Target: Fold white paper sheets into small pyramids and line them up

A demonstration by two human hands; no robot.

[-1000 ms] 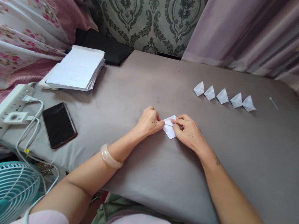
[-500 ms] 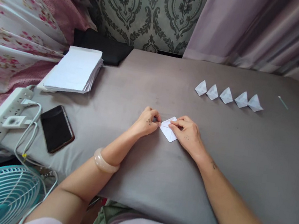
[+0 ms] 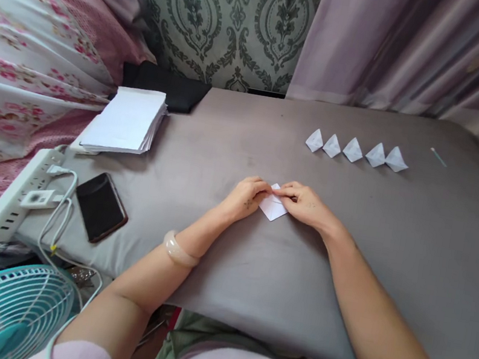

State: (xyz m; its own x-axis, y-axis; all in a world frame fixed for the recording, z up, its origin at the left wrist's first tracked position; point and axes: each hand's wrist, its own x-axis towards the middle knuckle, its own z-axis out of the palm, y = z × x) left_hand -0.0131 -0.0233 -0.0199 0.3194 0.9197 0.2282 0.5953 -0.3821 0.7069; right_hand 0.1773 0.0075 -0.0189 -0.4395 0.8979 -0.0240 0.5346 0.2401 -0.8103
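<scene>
A small folded white paper (image 3: 273, 208), diamond-shaped with crease lines, lies on the grey cloth-covered table (image 3: 227, 141). My left hand (image 3: 249, 196) pinches its upper left side, fingertips close to the top corner. From the other side, my right hand (image 3: 302, 202) holds the upper right part, its thumb and fingers almost meeting the left ones. The fingers cover the paper's side corners, while its lower point shows. Farther back on the right, several folded paper pieces (image 3: 353, 150) with pointed tops stand in a row.
A stack of white paper (image 3: 125, 120) sits at the back left, by a black folded item (image 3: 167, 88). Nearer are a smartphone (image 3: 101, 207), a power strip (image 3: 16, 197) with cables and a turquoise fan (image 3: 10, 313). A thin stick (image 3: 438, 156) lies at the far right.
My left hand has moved from the paper's left corner up to near its top, beside my right fingers. My right hand has shifted slightly up. The camera view has turned a little.
</scene>
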